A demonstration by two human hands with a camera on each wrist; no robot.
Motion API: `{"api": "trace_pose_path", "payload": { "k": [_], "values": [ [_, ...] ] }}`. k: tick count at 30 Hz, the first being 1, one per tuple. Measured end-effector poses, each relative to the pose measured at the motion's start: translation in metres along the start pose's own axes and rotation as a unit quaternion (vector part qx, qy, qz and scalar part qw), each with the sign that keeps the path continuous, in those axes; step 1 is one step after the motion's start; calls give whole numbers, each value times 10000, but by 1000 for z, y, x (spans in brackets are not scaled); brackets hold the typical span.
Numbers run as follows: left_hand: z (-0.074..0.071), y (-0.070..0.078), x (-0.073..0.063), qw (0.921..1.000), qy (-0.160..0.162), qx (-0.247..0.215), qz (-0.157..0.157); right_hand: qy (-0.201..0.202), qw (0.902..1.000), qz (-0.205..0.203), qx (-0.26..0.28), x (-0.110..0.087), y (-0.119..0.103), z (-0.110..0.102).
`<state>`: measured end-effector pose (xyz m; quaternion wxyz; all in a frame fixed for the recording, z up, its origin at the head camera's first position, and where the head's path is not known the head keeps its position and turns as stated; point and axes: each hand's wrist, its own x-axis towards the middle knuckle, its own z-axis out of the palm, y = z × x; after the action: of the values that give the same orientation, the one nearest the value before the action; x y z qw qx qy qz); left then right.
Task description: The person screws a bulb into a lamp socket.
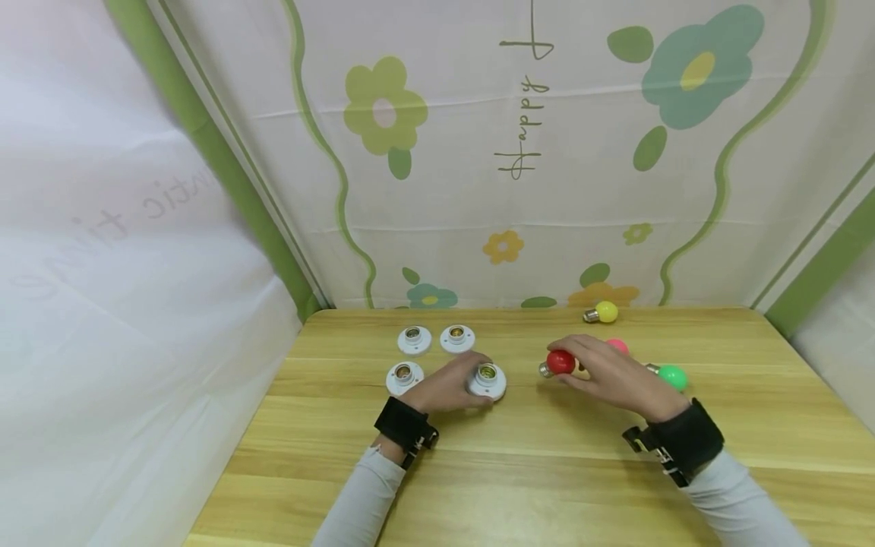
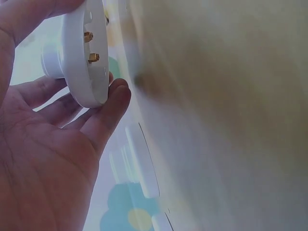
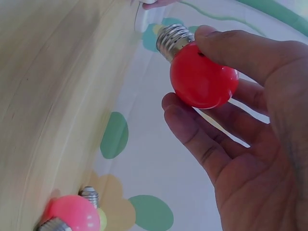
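Nearest, the left hand (image 1: 444,384) has its fingers (image 2: 113,103) clamped on the rim of a white socket (image 1: 487,385), mouth up, underside raised off the surface (image 1: 519,486). Across a gap, the right hand (image 1: 611,376) pinches a red bulb (image 1: 560,362) by its round end above the surface; its long axis runs roughly left to right, metal cap (image 3: 174,42) pointing left toward that socket. The work looks barely begun: both pieces are gripped but apart. About level lie a second socket (image 1: 403,377) and a green bulb (image 1: 673,377); beyond, a pink bulb (image 1: 617,346), a third socket (image 1: 413,341) and fourth socket (image 1: 456,339); farthest, a yellow bulb (image 1: 606,311). All four sockets are bare; three bulbs lie loose.
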<state>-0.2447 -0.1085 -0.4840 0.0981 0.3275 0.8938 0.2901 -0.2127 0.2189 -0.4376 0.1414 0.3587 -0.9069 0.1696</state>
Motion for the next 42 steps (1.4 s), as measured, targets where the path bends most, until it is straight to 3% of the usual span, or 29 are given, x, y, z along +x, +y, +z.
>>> {"api": "trace_pose_path", "payload": {
  "k": [8,20,27,34,42],
  "values": [
    [0,4,2,10000,12,48,4,-114,9999,-61,-36,7,-5,-1],
    [3,8,5,10000,-52,7,84,201,9990,-377,-101,12,-8,4],
    [6,14,10,9999,-158,34,55,122,9991,-407,-63,15,-13,2],
    [5,23,15,9996,-189,-20,207,252,9980,-563,-96,17,-16,2],
    [10,22,19,9989,-241,-128,392,186,9982,-567,-24,21,-22,1]
  ]
}}
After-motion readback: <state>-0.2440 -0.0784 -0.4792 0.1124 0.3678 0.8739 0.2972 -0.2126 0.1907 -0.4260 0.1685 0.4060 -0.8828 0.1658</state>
